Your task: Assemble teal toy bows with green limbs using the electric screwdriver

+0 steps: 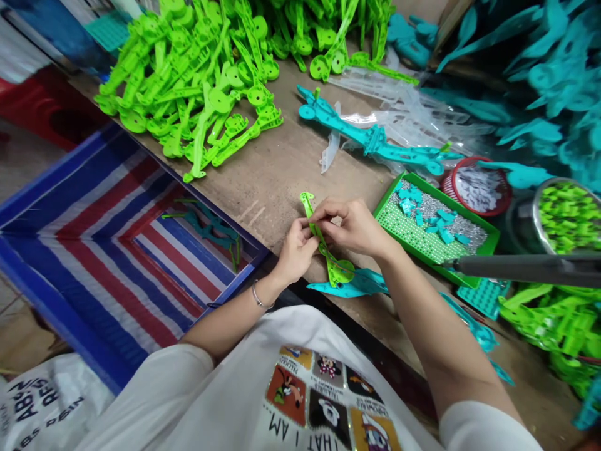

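Left hand (pixel 295 247) and right hand (pixel 353 227) both pinch one slim lime-green plastic strip (pixel 332 263); from the head view, I judge neither hand nearer, since the strip lies directly between them, its long axis slanting from a narrow far end to a broad, rounded near end; that end overlaps, in view, a smooth, tapering teal piece (pixel 369 282) by the scuffed brown bench (pixel 267 188).

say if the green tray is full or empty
The green tray is partly filled: teal pieces and silvery bits cover one side, while its perforated floor shows on the other.
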The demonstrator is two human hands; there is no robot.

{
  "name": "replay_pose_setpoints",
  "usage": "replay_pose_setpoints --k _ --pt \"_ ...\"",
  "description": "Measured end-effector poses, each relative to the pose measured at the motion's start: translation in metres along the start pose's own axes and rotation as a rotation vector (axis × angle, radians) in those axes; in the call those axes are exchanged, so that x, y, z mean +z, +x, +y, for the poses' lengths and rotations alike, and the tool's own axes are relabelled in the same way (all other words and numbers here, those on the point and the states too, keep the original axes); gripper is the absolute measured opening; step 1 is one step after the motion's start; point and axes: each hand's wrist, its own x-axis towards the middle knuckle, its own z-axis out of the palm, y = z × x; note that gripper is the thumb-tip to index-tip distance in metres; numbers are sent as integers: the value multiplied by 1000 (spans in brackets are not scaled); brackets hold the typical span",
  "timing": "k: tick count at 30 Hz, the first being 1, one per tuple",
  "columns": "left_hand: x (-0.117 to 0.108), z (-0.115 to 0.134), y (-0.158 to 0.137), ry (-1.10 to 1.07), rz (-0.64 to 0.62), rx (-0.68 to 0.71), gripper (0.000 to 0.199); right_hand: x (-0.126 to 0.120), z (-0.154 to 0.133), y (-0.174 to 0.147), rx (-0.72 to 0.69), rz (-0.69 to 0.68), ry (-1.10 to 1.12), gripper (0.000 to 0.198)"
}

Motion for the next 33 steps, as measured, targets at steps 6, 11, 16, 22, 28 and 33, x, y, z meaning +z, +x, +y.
replay_pose_setpoints --k 6,11,16,22,28,33 --pt "-2 -3 0 30 36 40 36 12 2 2 -24 45 -20 25" --pt "-2 -2 -1 47 17 45 35 22 1 -1 113 203 -61 21" --pt "-2 -2 -1 54 4 61 34 32 4 -2 208 332 2 19" --pt "-3 -2 -1 33 -6 58 33 26 0 -3 168 235 -43 18" --pt "-4 -2 -1 39 -13 69 34 22 -1 -11 79 221 -164 29" --pt "-3 -2 -1 19 -27 73 33 28 2 -12 58 256 -221 29"
